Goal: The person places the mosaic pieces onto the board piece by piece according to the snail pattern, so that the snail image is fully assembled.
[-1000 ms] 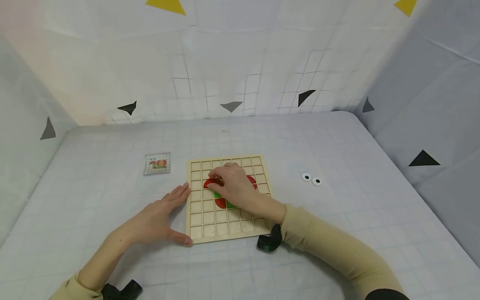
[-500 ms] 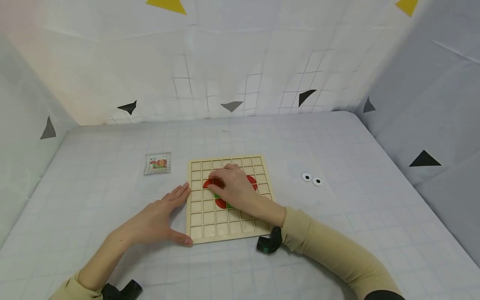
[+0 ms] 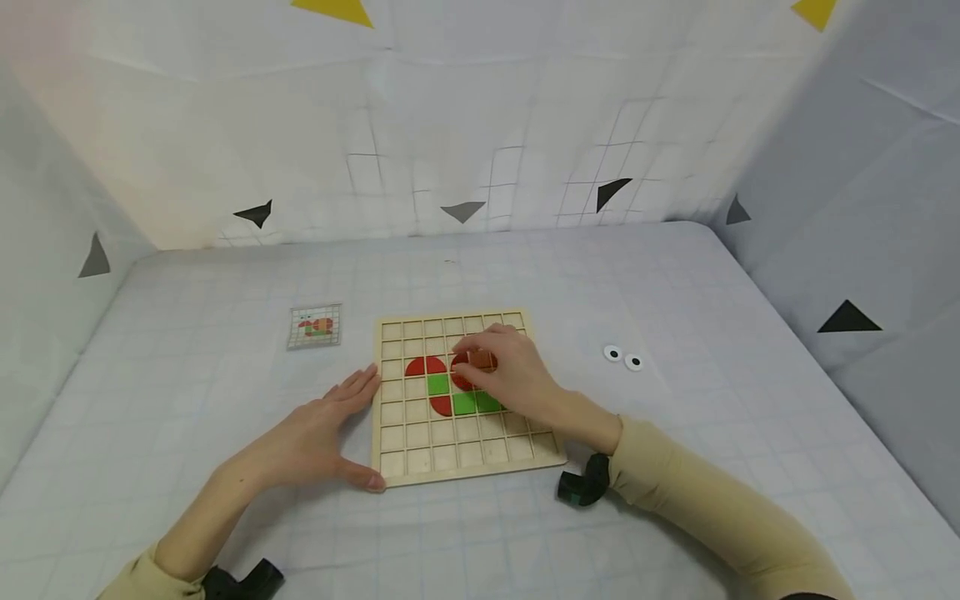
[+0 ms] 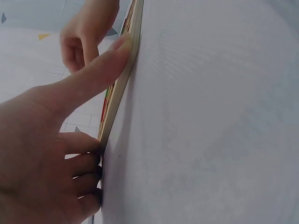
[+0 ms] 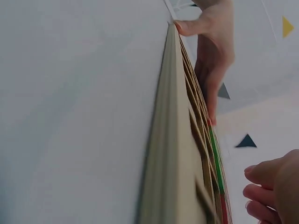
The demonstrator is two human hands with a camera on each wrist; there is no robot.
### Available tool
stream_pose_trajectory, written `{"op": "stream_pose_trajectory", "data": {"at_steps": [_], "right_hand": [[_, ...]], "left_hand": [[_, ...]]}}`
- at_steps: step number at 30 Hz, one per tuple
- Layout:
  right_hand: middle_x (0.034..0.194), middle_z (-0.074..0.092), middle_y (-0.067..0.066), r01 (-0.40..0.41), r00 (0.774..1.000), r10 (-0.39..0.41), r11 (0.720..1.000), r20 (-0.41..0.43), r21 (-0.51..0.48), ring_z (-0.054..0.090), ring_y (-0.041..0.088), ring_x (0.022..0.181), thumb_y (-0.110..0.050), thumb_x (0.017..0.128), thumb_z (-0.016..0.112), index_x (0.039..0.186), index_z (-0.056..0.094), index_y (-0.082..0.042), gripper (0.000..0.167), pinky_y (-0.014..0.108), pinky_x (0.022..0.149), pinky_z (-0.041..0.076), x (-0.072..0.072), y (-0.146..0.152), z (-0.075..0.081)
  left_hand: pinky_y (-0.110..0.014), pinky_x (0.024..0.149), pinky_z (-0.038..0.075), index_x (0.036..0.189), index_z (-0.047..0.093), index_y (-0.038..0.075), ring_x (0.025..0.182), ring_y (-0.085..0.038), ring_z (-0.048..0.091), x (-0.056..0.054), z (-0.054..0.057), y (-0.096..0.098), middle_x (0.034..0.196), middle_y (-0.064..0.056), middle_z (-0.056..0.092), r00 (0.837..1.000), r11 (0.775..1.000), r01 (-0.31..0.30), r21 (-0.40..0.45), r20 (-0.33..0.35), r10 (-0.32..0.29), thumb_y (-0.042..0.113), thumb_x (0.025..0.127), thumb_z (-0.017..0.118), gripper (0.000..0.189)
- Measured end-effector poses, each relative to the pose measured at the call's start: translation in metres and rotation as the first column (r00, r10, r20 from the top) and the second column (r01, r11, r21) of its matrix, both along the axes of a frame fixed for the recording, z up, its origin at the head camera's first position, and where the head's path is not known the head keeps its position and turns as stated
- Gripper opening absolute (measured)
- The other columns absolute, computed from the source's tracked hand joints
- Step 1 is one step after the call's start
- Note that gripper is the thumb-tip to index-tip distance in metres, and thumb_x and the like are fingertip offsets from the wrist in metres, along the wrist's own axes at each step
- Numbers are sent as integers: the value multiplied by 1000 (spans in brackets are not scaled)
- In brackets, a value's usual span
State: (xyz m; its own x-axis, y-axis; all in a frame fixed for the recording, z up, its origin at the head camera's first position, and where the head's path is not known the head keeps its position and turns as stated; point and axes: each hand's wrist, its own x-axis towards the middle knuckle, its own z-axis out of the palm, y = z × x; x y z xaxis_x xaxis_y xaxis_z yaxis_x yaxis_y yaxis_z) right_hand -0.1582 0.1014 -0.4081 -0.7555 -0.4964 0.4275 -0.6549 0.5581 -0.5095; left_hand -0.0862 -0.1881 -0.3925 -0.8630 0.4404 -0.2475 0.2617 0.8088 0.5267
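Observation:
A square wooden grid board (image 3: 416,460) lies on the table. Its cells hold several red rounded pieces (image 3: 435,365) and green square pieces (image 3: 464,404). My left hand (image 3: 307,437) rests along the board's left edge with its fingers spread and the thumb at the near corner. Over the board's middle right is my right hand (image 3: 506,375), its thumb and fingers loosely bent and apart. Below its fingertips are a red piece (image 3: 460,381) and a reddish-orange piece, partly hidden. In the right wrist view nothing shows in the right hand's fingers (image 5: 264,193).
A small card (image 3: 314,326) with a coloured grid picture lies beyond the left hand. Two round eye pieces (image 3: 612,354) lie to the right of the board. White sheets (image 3: 480,117) with black and yellow triangles enclose the table at the back and sides.
My right hand has shifted to the right across the board, away from the upper-left red pieces. More red and green pieces are uncovered. The left hand has stayed put.

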Motion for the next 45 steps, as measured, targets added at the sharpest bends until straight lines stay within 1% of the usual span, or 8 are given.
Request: {"op": "stream_pose_trajectory", "data": {"at_steps": [8,11,16,20,23,31,39,45], "right_hand": [[98,76,4,30,993,-40,994,-107,-101,64,22,93,-10,80,84,105,76,-6,26,37,83,49,-6,74,-7],[98,76,3,107,986,-117,990,-116,-90,65,20,93,-8,80,84,104,76,-9,26,36,82,48,-7,107,-11],[92,75,4,232,962,-237,971,-134,-54,63,20,84,-6,78,85,104,76,-10,28,31,71,46,-7,154,-18],[87,74,5,294,940,-296,955,-170,-38,62,20,78,-5,74,87,100,77,-9,28,25,68,42,-5,179,-25],[86,74,5,305,933,-307,952,-187,-36,63,20,79,-6,73,88,98,76,-7,28,26,72,42,-4,189,-28],[94,74,2,245,956,-251,968,-150,-54,65,17,88,-2,75,86,102,77,-9,30,24,75,47,-3,194,-32],[92,74,4,271,946,-281,959,-162,-79,65,19,88,-4,71,89,102,75,-7,33,25,78,48,-3,194,-32],[96,74,2,248,958,-256,966,-132,-71,66,17,93,-1,74,86,104,76,-9,33,23,80,49,-3,195,-33]], "left_hand": [[-67,118,22,159,24,9,153,-37,14,1,-1,1,168,-4,13,1000,1000,3,-2,-4,-3,71,56,84,134],[-67,117,22,159,25,8,153,-37,14,1,0,1,168,-5,14,1000,1000,5,-3,-4,-5,71,56,84,134],[-67,117,23,159,25,8,153,-37,15,1,1,0,168,-5,14,1000,1000,7,-10,-6,-7,71,56,84,134],[-66,117,23,159,25,7,153,-38,16,1,2,-1,168,-6,14,1000,1000,15,-13,-14,-15,71,57,83,134],[-66,117,24,159,25,7,153,-39,16,1,3,-2,168,-7,14,1000,1000,16,-13,-20,-16,72,57,83,134],[-67,117,23,159,26,7,152,-40,17,2,3,-2,168,-6,14,1000,1000,15,-6,-24,-15,73,57,82,133],[-67,117,23,158,26,7,152,-39,16,2,2,-2,168,-6,15,999,1000,17,1,-29,-17,73,57,82,133],[-67,116,24,158,27,7,152,-39,17,2,2,-2,168,-6,15,999,1000,17,5,-33,-17,73,57,82,133]]}}
